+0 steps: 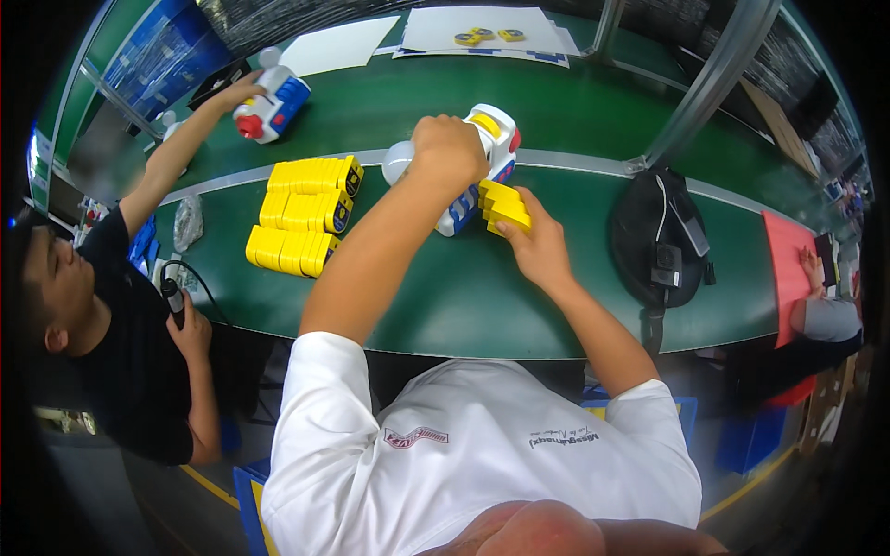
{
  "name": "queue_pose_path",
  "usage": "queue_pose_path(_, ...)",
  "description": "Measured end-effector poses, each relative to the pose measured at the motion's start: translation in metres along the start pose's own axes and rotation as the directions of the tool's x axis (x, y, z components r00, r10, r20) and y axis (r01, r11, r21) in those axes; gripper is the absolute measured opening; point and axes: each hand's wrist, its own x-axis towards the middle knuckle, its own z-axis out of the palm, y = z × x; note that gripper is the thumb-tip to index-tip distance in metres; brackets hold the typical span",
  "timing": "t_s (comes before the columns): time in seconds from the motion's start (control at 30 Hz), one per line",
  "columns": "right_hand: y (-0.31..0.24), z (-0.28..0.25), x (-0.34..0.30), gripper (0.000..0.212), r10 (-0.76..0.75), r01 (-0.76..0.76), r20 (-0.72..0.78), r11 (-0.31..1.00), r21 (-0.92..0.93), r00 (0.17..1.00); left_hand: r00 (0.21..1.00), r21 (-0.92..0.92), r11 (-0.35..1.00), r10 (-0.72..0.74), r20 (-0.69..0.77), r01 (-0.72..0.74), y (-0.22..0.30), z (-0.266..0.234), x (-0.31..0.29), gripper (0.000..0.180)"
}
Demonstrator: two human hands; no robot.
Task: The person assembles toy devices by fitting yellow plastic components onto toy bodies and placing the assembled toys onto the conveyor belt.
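My left hand (450,148) reaches over a white and blue toy (496,139) and is closed on it from above. This toy has a red knob at its far right side, a yellow disc on top and a clear round part (398,161) at its left. Between the fingers of my right hand (538,243) is a short stack of yellow plastic pieces (505,206), held close against the toy's near right side. Left of my left forearm, rows of like yellow pieces (295,218) lie packed side by side. My left fingertips are mostly hidden behind the hand.
At the left a co-worker holds a similar toy (273,107) and a dark corded tool (172,298). A clear plastic bag (188,223) lies nearby. To the right are a black round item (654,241) with a cable and a metal post (714,83). White sheets (445,30) lie at the back.
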Motion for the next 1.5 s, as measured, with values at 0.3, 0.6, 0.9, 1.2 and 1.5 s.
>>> queue_pose_path(0.3, 0.012, 0.021, -0.012, 0.059, -0.134, 0.123, -0.115, 0.987, -0.101, 0.984, 0.996, -0.484, 0.873, 0.090, 0.020, -0.069, -0.054, -0.014, -0.013, 0.070)
queue_pose_path(0.6, -0.006, 0.034, -0.013, 0.057, -0.069, 0.052, -0.086, 0.982, -0.184, 0.994, 0.752, -0.747, -0.150, -0.283, -0.595, -0.648, -0.038, 0.150, -0.019, 0.091)
queue_pose_path(0.9, -0.002, 0.025, -0.007, 0.060, -0.071, 0.061, -0.061, 0.988, -0.139, 0.996, 0.744, -0.831, -0.033, -0.466, -0.478, -0.555, -0.009, 0.132, -0.036, 0.072)
queue_pose_path(1.2, 0.016, 0.046, -0.029, 0.051, -0.080, 0.120, -0.231, 0.979, 0.164, 0.970, 0.702, -0.800, 0.006, -0.476, -0.530, -0.600, -0.005, 0.153, -0.029, 0.076)
queue_pose_path(1.5, 0.018, 0.061, -0.018, 0.044, -0.014, 0.096, -0.222, 0.927, 0.363, 0.975, 0.715, -0.737, -0.178, -0.469, -0.519, -0.652, -0.009, 0.165, -0.027, 0.081)
